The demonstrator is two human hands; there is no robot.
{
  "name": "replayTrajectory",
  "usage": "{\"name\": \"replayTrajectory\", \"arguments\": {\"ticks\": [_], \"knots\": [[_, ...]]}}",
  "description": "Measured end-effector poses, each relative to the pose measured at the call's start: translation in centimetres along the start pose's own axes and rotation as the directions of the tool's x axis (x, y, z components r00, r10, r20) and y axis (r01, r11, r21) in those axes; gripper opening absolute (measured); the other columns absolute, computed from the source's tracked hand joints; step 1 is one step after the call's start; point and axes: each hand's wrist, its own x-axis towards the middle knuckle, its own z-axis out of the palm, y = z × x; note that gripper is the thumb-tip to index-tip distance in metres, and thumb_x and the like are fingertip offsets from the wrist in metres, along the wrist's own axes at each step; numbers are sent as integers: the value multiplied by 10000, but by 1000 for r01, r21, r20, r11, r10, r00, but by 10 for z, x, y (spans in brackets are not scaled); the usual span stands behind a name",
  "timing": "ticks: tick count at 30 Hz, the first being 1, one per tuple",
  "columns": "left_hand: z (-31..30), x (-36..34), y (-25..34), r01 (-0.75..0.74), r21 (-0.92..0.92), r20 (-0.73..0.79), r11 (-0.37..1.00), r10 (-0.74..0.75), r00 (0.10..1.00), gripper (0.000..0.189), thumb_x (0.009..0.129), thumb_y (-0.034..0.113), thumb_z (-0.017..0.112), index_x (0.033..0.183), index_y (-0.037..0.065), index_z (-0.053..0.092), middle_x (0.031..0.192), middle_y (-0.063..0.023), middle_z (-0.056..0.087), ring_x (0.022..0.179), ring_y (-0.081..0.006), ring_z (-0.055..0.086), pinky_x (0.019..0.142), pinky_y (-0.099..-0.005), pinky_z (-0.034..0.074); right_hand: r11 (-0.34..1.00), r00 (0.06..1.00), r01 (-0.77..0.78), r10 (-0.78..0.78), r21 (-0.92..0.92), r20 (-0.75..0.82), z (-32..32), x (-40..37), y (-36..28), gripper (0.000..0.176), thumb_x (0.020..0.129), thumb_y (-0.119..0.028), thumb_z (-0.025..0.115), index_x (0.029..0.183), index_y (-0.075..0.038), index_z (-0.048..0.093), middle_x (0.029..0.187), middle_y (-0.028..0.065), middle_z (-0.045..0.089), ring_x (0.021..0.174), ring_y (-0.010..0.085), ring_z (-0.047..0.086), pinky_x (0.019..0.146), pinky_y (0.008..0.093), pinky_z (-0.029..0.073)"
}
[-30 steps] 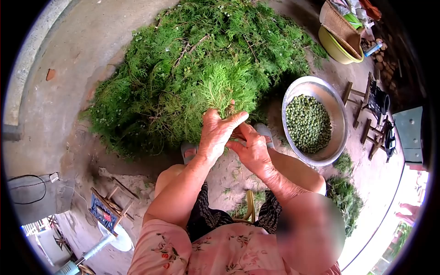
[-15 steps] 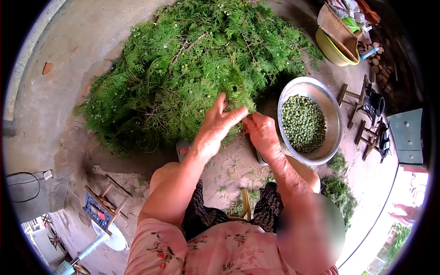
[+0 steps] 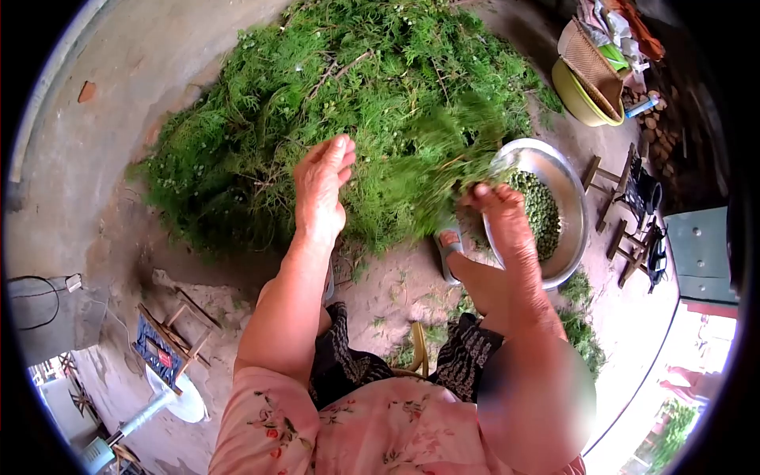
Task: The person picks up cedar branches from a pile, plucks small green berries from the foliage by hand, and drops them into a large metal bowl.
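the floor (image 3: 127, 134) is rough and grey-brown, with a reddish chip of brick (image 3: 86, 92) lying at the left. a wooden stool (image 3: 157, 348) stands at the lower left, and two stools with black seats (image 3: 640, 182) stand at the right, near a grey-green cabinet (image 3: 701, 257). a dark cord (image 3: 673, 321) crosses the ground, and strong daylight (image 3: 657, 372) whitens the lower right.

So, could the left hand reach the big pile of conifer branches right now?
Probably yes. The left hand looks empty and open, and in this view the conifer branch pile lies just beyond it, with nothing visible between them.
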Motion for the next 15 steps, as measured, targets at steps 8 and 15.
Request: {"name": "replayTrajectory", "arguments": {"ticks": [8, 15], "knots": [[-14, 12, 13, 57, -142, -51, 988, -65, 997, 287, 834, 252, 591, 1021, 35, 566, 991, -82, 619, 884, -169, 579, 782, -298, 435, 983, 915, -36, -40, -180, -402, -169, -38, -5, 182, 844, -120, 548, 936, 35, 576, 690, 62, 550, 583, 134, 539, 547, 231, 485], [-40, 25, 24, -14, -304, -161, 952, -37, 986, 293, 826, 194, 596, 1046, 8, 544, 1028, -96, 594, 908, -181, 561, 793, -303, 454, 443, 715, -575, -137, -688, -686, -478, -241, 147, 271, 768, -242, 594, 641, -17, 514, 522, 126, 514, 400, 203, 474, 403, 349, 382]]}}
